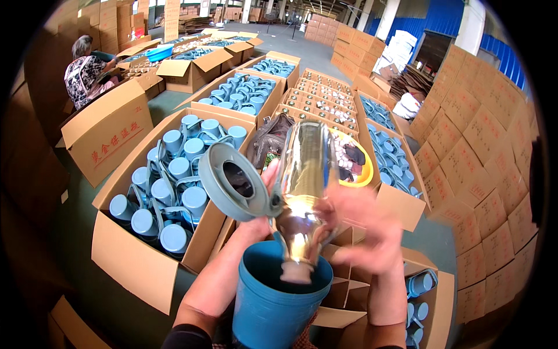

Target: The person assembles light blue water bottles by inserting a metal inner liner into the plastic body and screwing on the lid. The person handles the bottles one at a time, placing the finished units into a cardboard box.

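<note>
A shiny gold-and-silver vacuum flask liner [305, 174] is tilted neck-down, its pale-tipped neck over the mouth of a blue plastic container [282, 308] in front of me. My left hand [260, 228] is closed around the liner from behind; most of its fingers are hidden. Against that hand, on the left, leans a grey-blue plastic ring-shaped top [217, 189] with a round dark opening. My right hand [372, 227], blurred by motion, is at the liner's right side with thumb and fingers apart. Whether it touches the liner, I cannot tell.
A carton of blue cup-shaped parts [193, 198] stands left. Beyond are partitioned cartons of liners [318, 102], a dark bag [273, 139] and a yellow basin [366, 168] of cloths. Stacked cartons [488, 157] wall the right. A seated person [87, 72] works far left.
</note>
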Tool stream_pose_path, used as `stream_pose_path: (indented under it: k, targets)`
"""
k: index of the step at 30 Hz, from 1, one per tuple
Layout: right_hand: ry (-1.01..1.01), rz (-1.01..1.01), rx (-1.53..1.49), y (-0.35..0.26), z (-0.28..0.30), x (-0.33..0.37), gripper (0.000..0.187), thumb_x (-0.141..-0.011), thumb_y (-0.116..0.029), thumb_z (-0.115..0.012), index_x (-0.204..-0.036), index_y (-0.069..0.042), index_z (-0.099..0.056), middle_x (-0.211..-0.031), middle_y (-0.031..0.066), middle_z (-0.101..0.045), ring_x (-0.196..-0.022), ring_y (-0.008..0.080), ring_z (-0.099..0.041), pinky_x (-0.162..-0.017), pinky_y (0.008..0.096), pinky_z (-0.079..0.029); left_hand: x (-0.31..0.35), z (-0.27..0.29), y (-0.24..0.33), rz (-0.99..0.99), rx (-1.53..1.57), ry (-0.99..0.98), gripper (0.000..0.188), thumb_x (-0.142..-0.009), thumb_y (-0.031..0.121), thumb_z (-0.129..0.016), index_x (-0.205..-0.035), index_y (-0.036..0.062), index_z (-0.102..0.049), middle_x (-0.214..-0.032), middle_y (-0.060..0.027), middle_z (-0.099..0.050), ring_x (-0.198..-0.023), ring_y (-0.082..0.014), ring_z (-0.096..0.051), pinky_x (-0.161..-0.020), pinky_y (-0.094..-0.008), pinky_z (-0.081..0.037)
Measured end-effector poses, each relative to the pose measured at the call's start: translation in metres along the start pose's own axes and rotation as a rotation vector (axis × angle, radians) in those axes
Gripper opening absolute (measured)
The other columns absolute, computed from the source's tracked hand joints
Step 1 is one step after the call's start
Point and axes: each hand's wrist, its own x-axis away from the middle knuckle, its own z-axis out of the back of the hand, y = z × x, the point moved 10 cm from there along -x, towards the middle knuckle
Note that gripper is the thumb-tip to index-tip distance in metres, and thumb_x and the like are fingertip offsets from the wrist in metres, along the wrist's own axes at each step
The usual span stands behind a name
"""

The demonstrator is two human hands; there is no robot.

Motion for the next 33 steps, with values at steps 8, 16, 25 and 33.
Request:
stream_pose_path:
  k: [8,16,25,33]
  targets:
    - [0.704,-0.349,-0.721,0.113,0.065,0.059,0.081,-0.085,-0.041,-0.058,-0.143,0.001,-0.02,-0.145,0.0138,-0.032,-0.13,0.0248,-0.037,-0.107,0.035,-0.03,0.057,-0.111,-0.018,0.446,0.519,-0.634,0.063,-0.086,0.018,-0.057,-0.141,0.0035,-0.03,-0.141,-0.0158,-0.039,-0.123,-0.0228,-0.045,-0.106,-0.0346,-0.031]
    - [-0.121,-0.59,-0.831,0.052,-0.045,0.074,0.078,-0.062,-0.027,-0.074,-0.127,0.006,-0.049,-0.136,0.0218,-0.044,-0.127,0.0309,-0.043,-0.109,0.0418,-0.026,0.092,-0.085,0.033,-0.017,-0.154,-0.571,0.03,-0.085,0.033,-0.062,-0.071,0.0069,-0.056,-0.144,-0.0307,-0.025,-0.139,-0.0393,-0.014,-0.109,-0.0504,-0.023]
    - [-0.446,-0.407,-0.163,0.029,-0.048,0.047,0.04,-0.059,-0.019,-0.08,-0.097,-0.011,-0.071,-0.101,0.0084,-0.066,-0.096,0.0229,-0.057,-0.087,0.0344,-0.043,0.068,0.02,0.055,0.028,-0.024,0.263,0.041,-0.093,0.025,-0.045,-0.123,-0.0027,-0.047,-0.122,-0.0195,-0.055,-0.111,-0.0315,-0.055,-0.095,-0.0472,-0.045]
    - [-0.288,-0.382,-0.164,0.036,-0.051,0.049,0.022,-0.07,-0.018,-0.071,-0.088,-0.005,-0.071,-0.081,0.005,-0.069,-0.072,0.0163,-0.062,-0.079,0.032,-0.045,0.105,-0.028,0.109,-0.654,-0.636,0.211,0.044,-0.073,0.026,-0.074,-0.102,-0.0019,-0.057,-0.089,-0.0049,-0.06,-0.082,-0.0127,-0.055,-0.076,-0.0269,-0.045]
